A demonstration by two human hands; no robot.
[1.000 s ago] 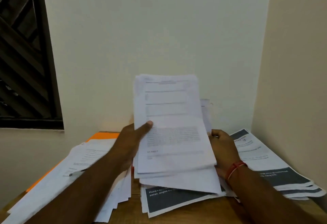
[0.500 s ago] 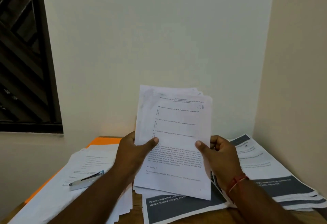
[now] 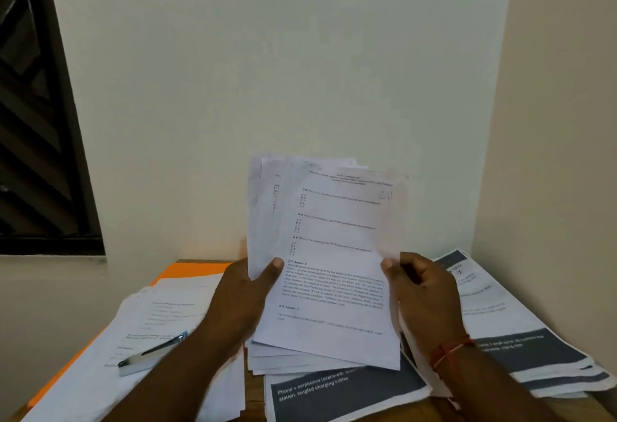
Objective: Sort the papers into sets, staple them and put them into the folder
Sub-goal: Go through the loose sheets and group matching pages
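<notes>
Item: fanned sheaf of papers (image 3: 334,254), centre frame, held upright above the desk (image 3: 254,388), your left hand (image 3: 240,298) and right hand (image 3: 424,291) each pinching a side edge under the thumb; risk: uneven sheets may slip loose onto the piles (image 3: 347,391) below, remixing your sets

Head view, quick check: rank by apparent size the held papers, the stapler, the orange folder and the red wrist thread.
1. held papers, up near the camera, which inflates them.
2. orange folder, though only its uncovered edge shows.
3. stapler.
4. red wrist thread, shorter and thinner.
</notes>
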